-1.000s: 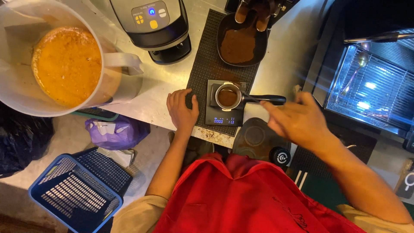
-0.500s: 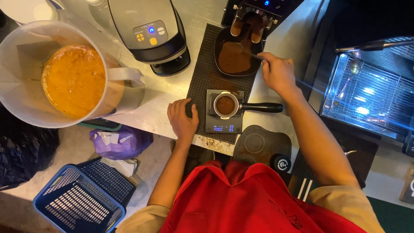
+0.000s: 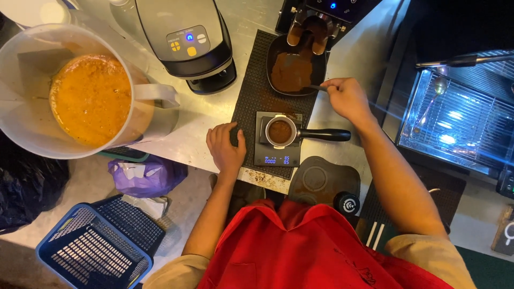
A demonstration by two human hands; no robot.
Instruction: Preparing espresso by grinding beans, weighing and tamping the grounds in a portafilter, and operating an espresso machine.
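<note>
Pale stone makes up the bench [image 3: 342, 59], seen from above, with a dark ribbed mat [image 3: 251, 101] laid across its middle. On the mat's near end sits a small digital scale [image 3: 276, 158] with a lit blue readout, and on the scale rests a portafilter [image 3: 281, 131], its basket filled with brown coffee grounds and its black handle pointing right. At the mat's far end stands a dark tray [image 3: 281, 53] holding a heap of coffee grounds, just under the spouts of a black grinder [image 3: 321, 13].

The right hand [image 3: 348, 99] reaches to the right rim of that tray, its grip pinched on a thin dark tool [image 3: 316, 87] whose tip lies in the grounds; what kind of tool it is cannot be told. The left hand [image 3: 225, 147] lies on the bench edge just left of the scale, fingers loosely curled and spread, touching the mat and holding nothing.

Far left stands a large clear jug [image 3: 155, 93] of orange liquid, with a grey machine [image 3: 187, 43] beside it. A round dark tamping pad [image 3: 324, 182] lies right of the scale at the near edge. Down on the floor are a blue basket [image 3: 96, 249] and a purple bag [image 3: 144, 176].
</note>
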